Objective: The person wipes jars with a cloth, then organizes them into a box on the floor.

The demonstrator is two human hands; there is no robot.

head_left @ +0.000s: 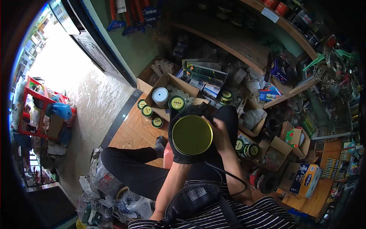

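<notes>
In front of my lap is a round tin [192, 135], its flat olive-gold end facing up at me. My right hand [220, 131] is closed on the tin's right edge, thumb near the rim. A black cloth [179, 155] wraps the tin's left and lower sides. My left hand [181, 165] goes into this cloth at the wrist and holds the tin through it; its fingers are hidden. Just beyond stands a tin with a yellow-green PAKA lid [177, 102], beside a larger can with a pale blue-white top [160, 94].
Several PAKA tins [147, 111] stand on the tiled floor to the left, others [251, 149] beside my right leg. An open cardboard box [190, 89] lies ahead. Plastic bags [110, 191] pile at lower left. Shelves [228, 44] and boxes [305, 179] crowd the right; an open doorway is left.
</notes>
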